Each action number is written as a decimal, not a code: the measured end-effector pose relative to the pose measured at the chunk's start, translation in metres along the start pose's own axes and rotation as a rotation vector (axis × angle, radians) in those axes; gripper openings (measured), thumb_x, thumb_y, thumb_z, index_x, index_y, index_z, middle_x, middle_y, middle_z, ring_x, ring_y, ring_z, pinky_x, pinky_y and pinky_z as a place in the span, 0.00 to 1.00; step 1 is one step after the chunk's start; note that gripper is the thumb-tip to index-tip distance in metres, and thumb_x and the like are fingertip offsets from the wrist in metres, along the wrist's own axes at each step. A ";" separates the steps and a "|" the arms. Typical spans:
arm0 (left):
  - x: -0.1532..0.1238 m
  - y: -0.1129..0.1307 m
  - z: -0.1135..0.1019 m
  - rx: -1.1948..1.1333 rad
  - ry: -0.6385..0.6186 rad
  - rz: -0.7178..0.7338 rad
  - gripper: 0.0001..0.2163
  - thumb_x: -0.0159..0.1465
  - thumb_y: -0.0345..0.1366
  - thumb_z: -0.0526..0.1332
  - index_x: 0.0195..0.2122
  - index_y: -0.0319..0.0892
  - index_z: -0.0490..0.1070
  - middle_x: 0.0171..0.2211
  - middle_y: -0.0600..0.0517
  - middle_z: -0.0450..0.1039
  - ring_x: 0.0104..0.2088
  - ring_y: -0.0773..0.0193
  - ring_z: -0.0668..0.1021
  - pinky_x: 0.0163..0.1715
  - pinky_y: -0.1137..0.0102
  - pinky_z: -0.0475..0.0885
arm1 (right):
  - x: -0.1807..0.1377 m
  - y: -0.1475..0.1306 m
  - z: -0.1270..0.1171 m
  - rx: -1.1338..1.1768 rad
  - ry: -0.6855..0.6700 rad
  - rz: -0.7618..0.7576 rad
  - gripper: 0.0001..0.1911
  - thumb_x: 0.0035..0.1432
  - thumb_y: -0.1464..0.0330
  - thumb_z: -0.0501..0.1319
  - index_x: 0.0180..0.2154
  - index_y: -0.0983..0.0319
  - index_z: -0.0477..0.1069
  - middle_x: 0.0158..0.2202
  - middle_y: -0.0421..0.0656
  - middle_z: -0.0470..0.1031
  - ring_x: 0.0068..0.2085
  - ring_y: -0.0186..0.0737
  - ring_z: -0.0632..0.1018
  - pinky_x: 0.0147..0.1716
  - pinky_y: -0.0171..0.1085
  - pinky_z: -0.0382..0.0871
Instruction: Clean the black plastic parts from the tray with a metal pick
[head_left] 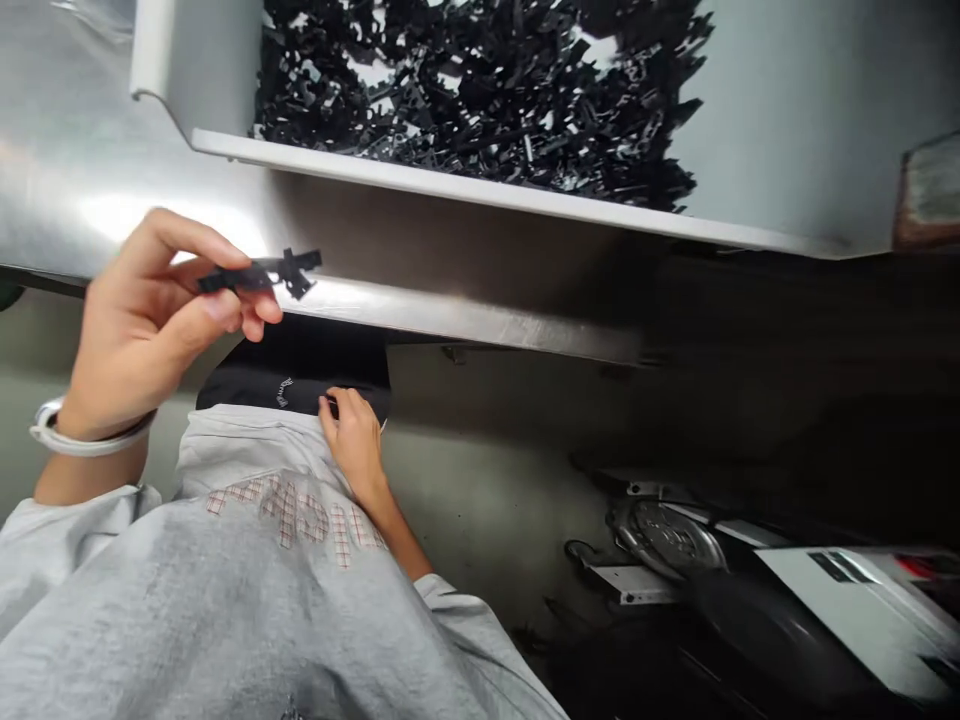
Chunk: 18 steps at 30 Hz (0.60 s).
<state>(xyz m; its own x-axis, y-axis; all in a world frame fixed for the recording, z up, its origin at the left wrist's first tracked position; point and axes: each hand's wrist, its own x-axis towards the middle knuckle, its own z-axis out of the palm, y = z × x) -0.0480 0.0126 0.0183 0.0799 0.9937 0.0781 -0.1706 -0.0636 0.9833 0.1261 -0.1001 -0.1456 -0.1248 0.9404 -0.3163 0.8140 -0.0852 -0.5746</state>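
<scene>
At the left, my left hand (161, 310) is raised above the front edge of the metal table. Its thumb and fingers pinch a small black plastic part (296, 270), whose end with short cross-pieces sticks out to the right. Lower down, my right hand (354, 435) rests on the black cloth over my lap. Its fingers are loosely bent and a little apart, with nothing visible in them. A white bin (465, 188) stands on the table beyond my hands. Inside lies a heap of many similar black plastic parts (480, 100).
The metal table's front edge (465, 318) runs across in front of me. At the lower right, on the floor side, stands a dark vehicle with a round metal cover (667, 537) and a white panel (832, 610). A brownish block-like object (930, 195) is at the right edge.
</scene>
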 end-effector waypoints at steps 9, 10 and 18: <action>-0.028 -0.010 -0.020 -0.187 -0.105 -0.108 0.06 0.64 0.33 0.69 0.39 0.41 0.74 0.28 0.55 0.82 0.26 0.74 0.81 0.28 0.79 0.77 | 0.046 -0.026 0.014 -0.026 -0.378 -0.073 0.18 0.67 0.61 0.63 0.54 0.62 0.71 0.55 0.48 0.75 0.51 0.45 0.79 0.51 0.50 0.77; -0.030 -0.011 -0.020 -0.188 -0.106 -0.119 0.06 0.64 0.34 0.70 0.39 0.41 0.74 0.28 0.55 0.82 0.26 0.73 0.81 0.28 0.79 0.77 | 0.046 -0.025 0.013 -0.007 -0.394 -0.064 0.18 0.67 0.61 0.63 0.54 0.62 0.71 0.55 0.48 0.75 0.52 0.45 0.79 0.51 0.50 0.77; -0.039 -0.020 -0.029 -0.239 0.012 -0.238 0.10 0.57 0.35 0.75 0.35 0.44 0.75 0.26 0.57 0.79 0.27 0.72 0.80 0.29 0.78 0.77 | 0.054 -0.027 0.002 0.450 -0.376 0.097 0.17 0.67 0.60 0.63 0.53 0.62 0.72 0.54 0.47 0.75 0.51 0.45 0.78 0.50 0.50 0.77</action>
<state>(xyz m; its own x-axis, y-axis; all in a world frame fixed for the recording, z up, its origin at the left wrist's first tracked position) -0.0760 -0.0226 -0.0096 0.1341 0.9792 -0.1524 -0.3738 0.1924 0.9073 0.0962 -0.0475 -0.1484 -0.3207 0.7474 -0.5818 0.5214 -0.3735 -0.7672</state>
